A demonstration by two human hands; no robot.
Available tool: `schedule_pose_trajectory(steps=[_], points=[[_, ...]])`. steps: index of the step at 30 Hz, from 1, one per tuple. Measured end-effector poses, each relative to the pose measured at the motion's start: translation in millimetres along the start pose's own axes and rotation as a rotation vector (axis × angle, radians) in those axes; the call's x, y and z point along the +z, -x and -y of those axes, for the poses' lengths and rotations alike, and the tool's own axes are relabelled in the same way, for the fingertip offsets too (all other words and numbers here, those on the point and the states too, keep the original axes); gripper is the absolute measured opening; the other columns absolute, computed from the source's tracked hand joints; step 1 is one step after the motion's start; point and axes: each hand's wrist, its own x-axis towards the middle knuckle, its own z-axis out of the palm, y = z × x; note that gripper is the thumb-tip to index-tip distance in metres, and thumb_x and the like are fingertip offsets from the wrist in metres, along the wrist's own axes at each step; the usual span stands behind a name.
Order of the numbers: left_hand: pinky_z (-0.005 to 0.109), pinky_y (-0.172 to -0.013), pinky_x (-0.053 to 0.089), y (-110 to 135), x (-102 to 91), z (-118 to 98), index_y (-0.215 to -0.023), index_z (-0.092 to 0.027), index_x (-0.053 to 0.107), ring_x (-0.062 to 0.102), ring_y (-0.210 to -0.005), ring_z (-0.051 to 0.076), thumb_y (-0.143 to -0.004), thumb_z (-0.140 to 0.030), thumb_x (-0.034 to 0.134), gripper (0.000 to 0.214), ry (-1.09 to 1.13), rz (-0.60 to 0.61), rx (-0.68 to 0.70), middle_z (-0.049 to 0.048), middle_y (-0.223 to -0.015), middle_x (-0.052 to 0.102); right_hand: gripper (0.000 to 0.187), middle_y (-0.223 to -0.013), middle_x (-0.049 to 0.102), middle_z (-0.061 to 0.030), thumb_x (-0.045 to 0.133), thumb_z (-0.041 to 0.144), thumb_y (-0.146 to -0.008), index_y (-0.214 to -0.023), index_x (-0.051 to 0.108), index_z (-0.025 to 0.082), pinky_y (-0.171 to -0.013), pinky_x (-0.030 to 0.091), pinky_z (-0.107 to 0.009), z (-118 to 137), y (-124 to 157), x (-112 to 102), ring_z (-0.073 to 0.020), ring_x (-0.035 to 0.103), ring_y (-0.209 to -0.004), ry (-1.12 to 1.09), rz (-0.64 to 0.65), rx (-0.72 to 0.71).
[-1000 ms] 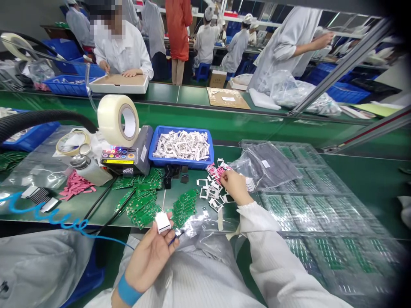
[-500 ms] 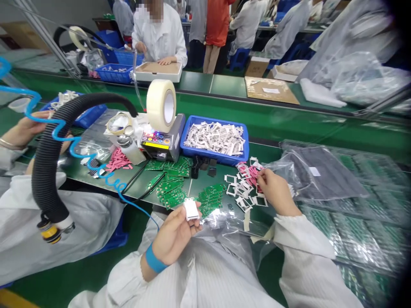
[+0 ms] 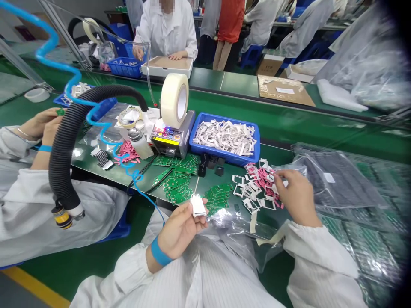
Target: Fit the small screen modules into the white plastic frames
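Resting in my left hand is a small white rectangular module with a dark strip along its near edge; thumb and fingers close round its sides. My right hand is over the right side of the table, its thumb and forefinger drawn together at a pile of pink strips. Whatever lies between those fingertips is too small to make out. White plastic frames are heaped beside the pink strips. Green circuit boards lie just beyond my left hand.
A blue bin of white frames stands behind, next to a device topped by a tape roll. A black hose and blue coiled tube hang left, near a co-worker's hands. Bagged boards lie right.
The view has shifted, moving the scene rightward. My right hand has moved slightly right, and the pink strips are more spread out. My left hand keeps the white module.
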Motion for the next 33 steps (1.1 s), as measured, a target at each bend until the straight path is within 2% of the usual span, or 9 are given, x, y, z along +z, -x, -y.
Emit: schedule_pose_trajectory(steps=[3, 5, 7, 10, 15, 24, 28, 30, 33], points=[[0.03, -0.072, 0.045, 1, 2.2, -2, -0.099, -0.013, 0.069, 0.053, -0.067, 0.011, -0.074, -0.037, 0.068, 0.035, -0.015, 0.025, 0.022, 0.0036, -0.075, 0.062, 0.025, -0.086, 0.065, -0.0053, 0.045, 0.041, -0.086, -0.079, 0.06, 0.022, -0.078, 0.046, -0.037, 55, 16, -24, -0.0221, 0.06, -0.086, -0.177, -0.01, -0.13], [0.031, -0.072, 0.044, 2, 2.6, -3, -0.1, -0.012, 0.069, 0.053, -0.067, 0.012, -0.073, -0.038, 0.069, 0.037, -0.031, 0.044, 0.05, 0.0038, -0.075, 0.063, 0.014, -0.081, 0.065, -0.0017, 0.051, 0.03, -0.087, -0.078, 0.06, 0.024, -0.082, 0.044, -0.037, 97, 30, -38, -0.0188, 0.06, -0.083, -0.422, 0.125, -0.398], [0.031, -0.072, 0.043, 4, 1.9, -3, -0.101, -0.013, 0.069, 0.054, -0.068, 0.012, -0.074, -0.038, 0.068, 0.037, -0.054, 0.052, 0.077, 0.0044, -0.076, 0.064, 0.012, -0.077, 0.065, 0.0006, 0.053, 0.024, -0.086, -0.078, 0.061, 0.026, -0.094, 0.035, -0.044, 132, 41, -46, -0.0185, 0.058, -0.084, -0.446, 0.126, -0.546], [0.031, -0.074, 0.042, 7, -0.9, -5, -0.101, -0.014, 0.069, 0.056, -0.069, 0.013, -0.074, -0.038, 0.068, 0.037, -0.08, 0.049, 0.09, 0.0049, -0.08, 0.066, 0.018, -0.076, 0.067, 0.0023, 0.051, 0.02, -0.087, -0.074, 0.061, 0.026, -0.104, 0.018, -0.053, 162, 49, -46, -0.02, 0.055, -0.09, -0.393, 0.117, -0.634], [0.029, -0.072, 0.041, 10, -5.9, -8, -0.1, -0.014, 0.069, 0.055, -0.07, 0.013, -0.071, -0.041, 0.07, 0.039, -0.075, 0.033, 0.099, 0.0051, -0.08, 0.065, 0.021, -0.077, 0.069, 0.0035, 0.049, 0.015, -0.086, -0.073, 0.062, 0.025, -0.105, 0.01, -0.056, 175, 51, -32, -0.0212, 0.053, -0.092, -0.348, 0.125, -0.707], [0.027, -0.074, 0.042, 11, -8.3, -15, -0.095, -0.014, 0.07, 0.055, -0.074, 0.013, -0.071, -0.037, 0.071, 0.033, -0.034, 0.017, 0.206, 0.0039, -0.081, 0.066, 0.017, -0.077, 0.069, 0.0039, 0.051, 0.015, -0.084, -0.074, 0.061, 0.025, -0.105, 0.011, -0.056, 202, 59, -28, -0.0221, 0.052, -0.09, -0.35, 0.058, -0.683], [0.026, -0.074, 0.042, 12, -8.5, -16, -0.091, -0.014, 0.071, 0.056, -0.076, 0.013, -0.071, -0.036, 0.072, 0.03, 0.009, 0.008, 0.244, 0.0039, -0.082, 0.066, 0.016, -0.078, 0.068, 0.0029, 0.053, 0.017, -0.085, -0.075, 0.062, 0.024, -0.104, 0.017, -0.055, 209, 60, -18, -0.0204, 0.053, -0.088, -0.472, 0.076, -0.643], [0.026, -0.075, 0.043, 12, -10.4, -19, -0.089, -0.015, 0.07, 0.057, -0.077, 0.013, -0.07, -0.035, 0.073, 0.027, 0.065, -0.037, 0.268, 0.0035, -0.084, 0.067, 0.015, -0.086, 0.069, 0.0018, 0.054, 0.022, -0.086, -0.076, 0.065, 0.027, -0.103, 0.02, -0.056, 208, 60, -10, -0.0209, 0.054, -0.093, -0.505, 0.072, -0.612], [0.028, -0.076, 0.045, 12, -16.2, -24, -0.085, -0.019, 0.07, 0.058, -0.078, 0.013, -0.069, -0.031, 0.074, 0.021, 0.142, -0.117, 0.291, 0.0017, -0.086, 0.068, 0.016, -0.123, 0.059, -0.0032, 0.055, 0.038, -0.086, -0.096, 0.066, 0.035, -0.098, 0.017, -0.065, 202, 61, 2, -0.03, 0.046, -0.114, -0.4, 0.117, -0.655]])
